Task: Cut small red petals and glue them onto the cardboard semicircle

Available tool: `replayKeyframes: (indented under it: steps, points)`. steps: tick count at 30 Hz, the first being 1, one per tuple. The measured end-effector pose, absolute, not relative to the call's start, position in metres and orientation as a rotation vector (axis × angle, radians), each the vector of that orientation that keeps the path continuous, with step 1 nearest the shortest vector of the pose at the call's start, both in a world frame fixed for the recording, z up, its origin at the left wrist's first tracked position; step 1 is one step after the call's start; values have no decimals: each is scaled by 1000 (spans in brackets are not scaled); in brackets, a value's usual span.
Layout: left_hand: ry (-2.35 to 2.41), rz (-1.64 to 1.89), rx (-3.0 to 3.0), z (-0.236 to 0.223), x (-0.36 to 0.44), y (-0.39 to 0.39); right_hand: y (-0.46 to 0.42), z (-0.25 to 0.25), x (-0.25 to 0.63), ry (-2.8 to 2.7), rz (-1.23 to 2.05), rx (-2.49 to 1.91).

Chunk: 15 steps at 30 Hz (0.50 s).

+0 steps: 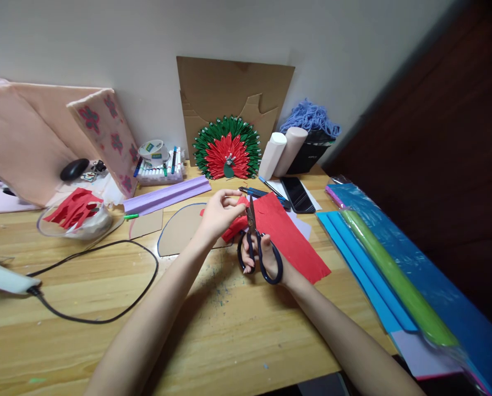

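The scissors (251,220) stand in front of me above the middle of the table (229,341), blades pointing away. My right hand (271,257) is closed around the handles, digits through both loops. My left hand (224,213) is beside the blade tips, fingers bent over a crumpled red piece (233,228); I cannot tell whether they pinch it. The red sheet (293,239) lies slantwise just right of the scissors, long edges fairly straight. Beyond it lie a cutter (258,193) and a phone (298,194). Left: a cardboard shape (184,228), then a looped cord (157,267). Right: blue sheets (372,272). Bare wood extends between my forearms.
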<state>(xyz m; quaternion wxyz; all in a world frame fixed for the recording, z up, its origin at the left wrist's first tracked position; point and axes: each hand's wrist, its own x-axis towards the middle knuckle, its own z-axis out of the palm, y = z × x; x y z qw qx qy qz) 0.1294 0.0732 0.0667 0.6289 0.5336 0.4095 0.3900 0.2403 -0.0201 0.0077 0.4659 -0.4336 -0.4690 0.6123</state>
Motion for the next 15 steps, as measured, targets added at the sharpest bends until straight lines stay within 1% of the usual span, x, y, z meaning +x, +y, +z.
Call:
replayKeyframes:
  steps: [8,15]
  points:
    - [938,910,1243,64,128,75,-17,-6,241,-1020,1570,-1029]
    - [932,922,1227,63,128,76,-15,-7,240,-964,1625,-1029]
